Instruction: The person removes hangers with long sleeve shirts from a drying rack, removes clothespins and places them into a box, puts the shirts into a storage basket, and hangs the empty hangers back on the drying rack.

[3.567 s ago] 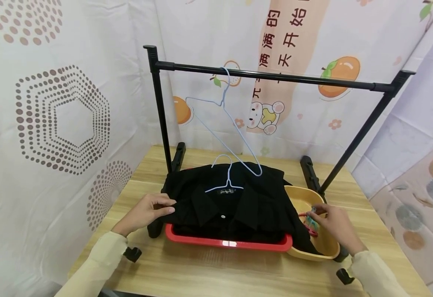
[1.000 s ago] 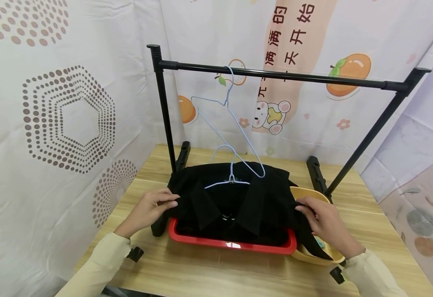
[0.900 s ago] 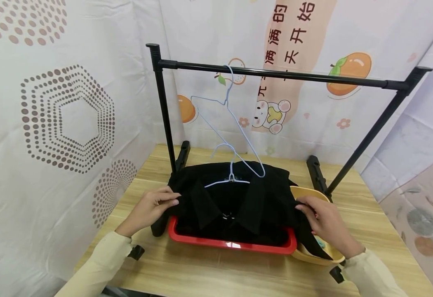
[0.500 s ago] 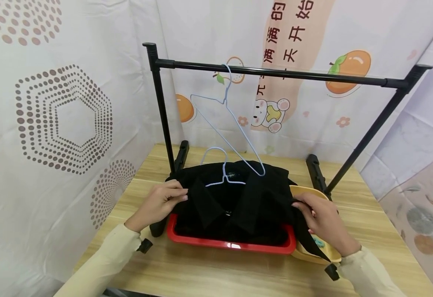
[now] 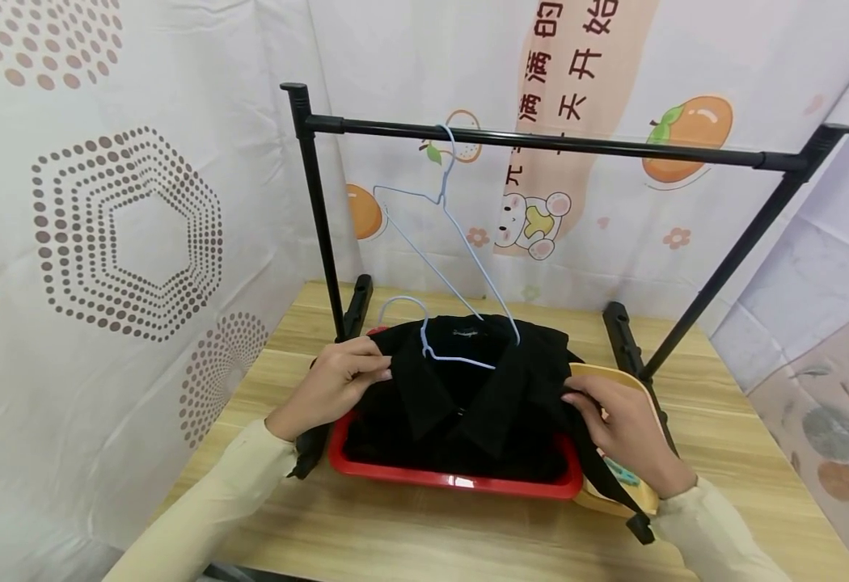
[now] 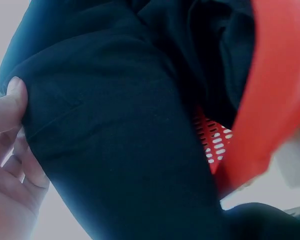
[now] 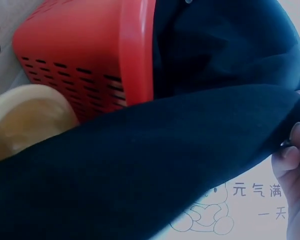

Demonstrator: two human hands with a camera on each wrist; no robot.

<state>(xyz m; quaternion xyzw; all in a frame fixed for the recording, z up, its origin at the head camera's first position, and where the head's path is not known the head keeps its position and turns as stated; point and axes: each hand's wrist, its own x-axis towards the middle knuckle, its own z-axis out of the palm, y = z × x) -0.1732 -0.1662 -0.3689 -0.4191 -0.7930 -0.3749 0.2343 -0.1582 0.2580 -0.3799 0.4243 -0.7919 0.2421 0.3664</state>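
A black collared shirt [image 5: 424, 400] lies bunched over a red basket [image 5: 461, 482], with a light blue wire hanger [image 5: 461, 360] inside its shoulders. The hook of that hanger leans left above the collar. My left hand [image 5: 333, 380] pinches the shirt near its left shoulder, and in the left wrist view the thumb [image 6: 16, 97] presses on the cloth. On the other side my right hand [image 5: 624, 424] pinches the right shoulder. A small shiny bit [image 7: 286, 143] shows between its fingers; I cannot tell what it is. The right sleeve hangs down over a yellow basket [image 5: 614, 372].
A black rack bar [image 5: 577, 144] spans above the shirt, and a second blue hanger [image 5: 471, 255] hangs from it, its lower corner reaching the collar. Teal clips [image 5: 623, 471] lie in the yellow basket. Rack feet [image 5: 624, 343] stand on the wooden table [image 5: 424, 533].
My right hand has left the clips in the yellow basket and now grips the shirt's right shoulder. My left hand has moved right and up with the cloth; the inserted hanger has shifted left and tilted.
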